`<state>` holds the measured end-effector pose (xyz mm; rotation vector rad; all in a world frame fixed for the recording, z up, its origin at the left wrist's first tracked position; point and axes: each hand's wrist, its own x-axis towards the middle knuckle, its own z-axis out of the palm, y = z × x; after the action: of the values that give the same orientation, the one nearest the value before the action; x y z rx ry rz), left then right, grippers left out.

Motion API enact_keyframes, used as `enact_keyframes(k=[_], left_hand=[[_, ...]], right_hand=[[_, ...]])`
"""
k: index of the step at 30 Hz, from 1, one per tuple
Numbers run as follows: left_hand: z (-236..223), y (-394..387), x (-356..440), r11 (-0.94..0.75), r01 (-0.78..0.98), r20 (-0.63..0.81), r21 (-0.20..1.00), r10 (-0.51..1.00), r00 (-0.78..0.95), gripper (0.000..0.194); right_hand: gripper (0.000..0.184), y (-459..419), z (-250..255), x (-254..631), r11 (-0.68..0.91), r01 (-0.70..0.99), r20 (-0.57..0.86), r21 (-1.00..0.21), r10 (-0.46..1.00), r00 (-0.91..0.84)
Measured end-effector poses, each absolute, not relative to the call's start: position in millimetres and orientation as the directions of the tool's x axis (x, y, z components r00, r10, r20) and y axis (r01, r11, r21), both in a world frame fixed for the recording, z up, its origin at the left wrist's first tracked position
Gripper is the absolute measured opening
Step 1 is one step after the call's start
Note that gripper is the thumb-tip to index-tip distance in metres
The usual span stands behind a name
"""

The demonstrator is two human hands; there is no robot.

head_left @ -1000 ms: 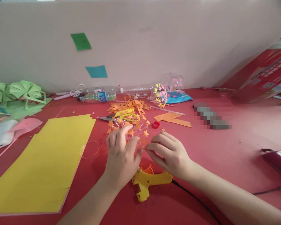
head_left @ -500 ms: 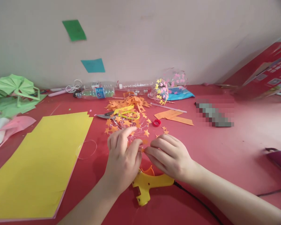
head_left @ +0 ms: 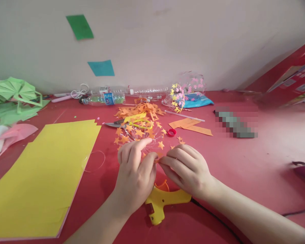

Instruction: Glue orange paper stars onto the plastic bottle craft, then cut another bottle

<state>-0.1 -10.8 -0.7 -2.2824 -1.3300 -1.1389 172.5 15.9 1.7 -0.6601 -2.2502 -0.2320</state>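
Note:
Several orange paper stars cover a clear plastic bottle piece [head_left: 152, 138] cut into spread strips. My left hand [head_left: 136, 169] is closed at its near side, index finger raised and thumb bent toward the right hand; its grip is partly hidden. With fingertips pinched, my right hand [head_left: 186, 167] holds a small orange paper star [head_left: 157, 161] against the left thumb's tip. Below both hands lies a yellow glue gun [head_left: 157, 203] with an orange trigger, its black cord running off to the right.
Yellow paper sheets [head_left: 40, 176] lie at left. Behind the hands are scissors [head_left: 114, 125], a yellow cutter [head_left: 136, 117], orange paper scraps [head_left: 142, 110] and a red cap ring [head_left: 171, 132]. Plastic bottles [head_left: 96, 99] line the wall. A pixelated dark object [head_left: 235, 125] is at right.
The view has shifted slightly. My fingertips have come closer together around the small orange star, covering more of it. The glue gun stays in place on the table.

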Motion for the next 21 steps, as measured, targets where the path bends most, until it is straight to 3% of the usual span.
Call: enact_keyframes(k=[12,21], left_hand=[[0.0,-11.2,1.4,-0.562,0.811,0.742,0.161,0.611,0.276,0.017],[0.4,-10.4,0.6,-0.549,0.803,0.716,0.231,0.655,0.242,0.018]], right_hand=[[0.004,15.6,0.8,170.5,0.846,0.525,0.725,-0.091,0.418,-0.547],[0.008,14.3,0.4,170.8,0.853,0.520,0.739,-0.040,0.375,-0.560]])
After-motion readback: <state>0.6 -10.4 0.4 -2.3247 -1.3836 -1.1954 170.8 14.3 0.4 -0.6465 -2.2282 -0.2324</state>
